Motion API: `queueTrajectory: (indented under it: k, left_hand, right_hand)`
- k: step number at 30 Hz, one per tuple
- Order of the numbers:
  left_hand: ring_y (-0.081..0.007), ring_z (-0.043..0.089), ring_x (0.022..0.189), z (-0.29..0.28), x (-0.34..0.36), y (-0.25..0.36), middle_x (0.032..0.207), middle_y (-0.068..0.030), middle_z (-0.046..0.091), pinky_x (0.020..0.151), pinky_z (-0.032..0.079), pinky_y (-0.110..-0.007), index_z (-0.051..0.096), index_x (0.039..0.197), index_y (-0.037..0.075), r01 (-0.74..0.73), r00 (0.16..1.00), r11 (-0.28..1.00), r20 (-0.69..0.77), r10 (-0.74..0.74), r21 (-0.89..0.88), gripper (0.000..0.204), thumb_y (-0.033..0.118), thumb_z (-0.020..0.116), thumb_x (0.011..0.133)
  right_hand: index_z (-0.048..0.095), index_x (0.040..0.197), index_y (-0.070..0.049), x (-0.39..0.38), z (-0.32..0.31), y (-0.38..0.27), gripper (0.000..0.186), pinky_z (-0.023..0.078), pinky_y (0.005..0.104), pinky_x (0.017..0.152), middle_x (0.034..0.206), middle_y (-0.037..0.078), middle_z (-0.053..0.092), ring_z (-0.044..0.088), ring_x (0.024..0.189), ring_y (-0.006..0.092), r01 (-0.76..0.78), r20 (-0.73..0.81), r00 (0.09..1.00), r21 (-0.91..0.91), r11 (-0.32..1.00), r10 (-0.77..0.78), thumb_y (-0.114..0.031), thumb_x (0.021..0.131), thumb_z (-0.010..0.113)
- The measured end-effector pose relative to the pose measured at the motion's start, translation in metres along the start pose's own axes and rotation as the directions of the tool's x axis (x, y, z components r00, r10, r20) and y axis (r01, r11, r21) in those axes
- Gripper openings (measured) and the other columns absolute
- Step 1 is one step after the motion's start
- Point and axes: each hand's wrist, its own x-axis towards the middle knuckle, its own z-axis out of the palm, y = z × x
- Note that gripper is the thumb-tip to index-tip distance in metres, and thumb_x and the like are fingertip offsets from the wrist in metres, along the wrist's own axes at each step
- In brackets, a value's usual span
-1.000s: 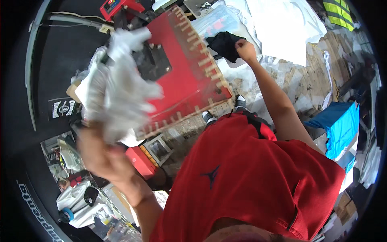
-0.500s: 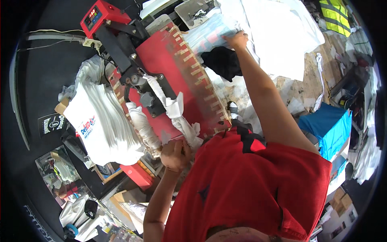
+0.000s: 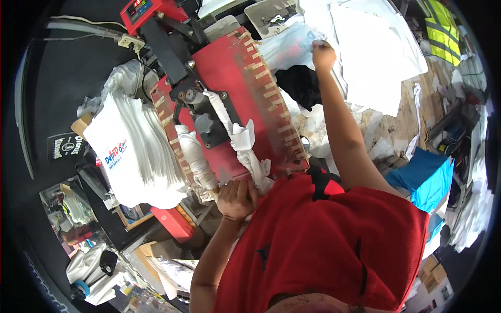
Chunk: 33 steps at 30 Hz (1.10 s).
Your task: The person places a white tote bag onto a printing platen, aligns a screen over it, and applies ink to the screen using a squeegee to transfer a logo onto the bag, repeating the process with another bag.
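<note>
My left hand (image 3: 237, 199) is wrapped round the front bar of the heat press handle (image 3: 241, 136), whose two arms are bound in white cloth. Below the handle spreads the broad red plate (image 3: 250, 99) of the press, its edges lined with strips of tan tape. Out to the far right, my right hand (image 3: 323, 56) has its fingers drawn together at the edge of a translucent, bluish printed sheet (image 3: 287, 48). A crumpled black cloth (image 3: 298, 86) lies just below that sheet, beside my right forearm.
A thick stack of white printed bags (image 3: 138, 156) stands left of the press. White fabric (image 3: 365, 57) covers the surface at the far right. The red control box (image 3: 141, 13) rises behind the press. Blue cloth (image 3: 422, 177) drapes over something at my right, and a yellow-green vest (image 3: 442, 31) hangs beyond.
My right hand has shifted to the right along the sheet, and its fingers have gone from spread to curled together. My left hand stays on the handle; the whole view has shifted slightly.
</note>
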Motion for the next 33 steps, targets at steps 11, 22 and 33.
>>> queueTrajectory:
  k: [11, 22, 33]
  left_hand:
    - [-0.0340, 0.063, 0.078, -0.023, -0.002, 0.006, 0.086, -0.0138, 0.065, 0.068, 0.049, -0.043, 0.063, 0.097, 0.006, 0.220, 0.974, 0.936, 0.005, -0.227, -0.274, 0.032, 0.032, 0.072, 0.082]
    - [-0.0200, 0.057, 0.112, -0.043, 0.009, -0.028, 0.122, -0.0109, 0.060, 0.101, 0.042, -0.039, 0.052, 0.126, -0.001, -0.232, 0.833, -0.320, -0.018, -0.552, -0.919, 0.038, 0.017, 0.061, 0.094]
    - [-0.0226, 0.058, 0.114, -0.078, -0.014, -0.070, 0.121, -0.0099, 0.060, 0.100, 0.048, -0.040, 0.053, 0.127, 0.000, -0.378, 0.646, -0.158, -0.138, -0.751, -0.912, 0.037, -0.001, 0.061, 0.091]
  right_hand:
    - [0.053, 0.121, 0.001, -0.271, -0.148, -0.220, 0.030, 0.058, 0.0301, 0.064, 0.102, 0.017, 0.069, 0.072, 0.078, 0.0273, -0.794, 0.888, 0.310, 0.438, 0.421, -0.339, -0.005, 0.093, 0.060]
    - [0.057, 0.115, 0.002, -0.347, -0.153, -0.214, 0.019, 0.055, 0.0267, 0.067, 0.087, 0.010, 0.069, 0.067, 0.075, 0.0126, -0.214, 0.760, 0.516, 0.561, 0.799, -0.395, -0.002, 0.097, 0.055]
    - [0.058, 0.111, 0.002, -0.350, -0.150, -0.212, 0.016, 0.052, 0.0240, 0.061, 0.083, 0.008, 0.068, 0.064, 0.067, 0.0107, -0.149, 0.741, 0.548, 0.544, 0.826, -0.389, -0.006, 0.097, 0.057]
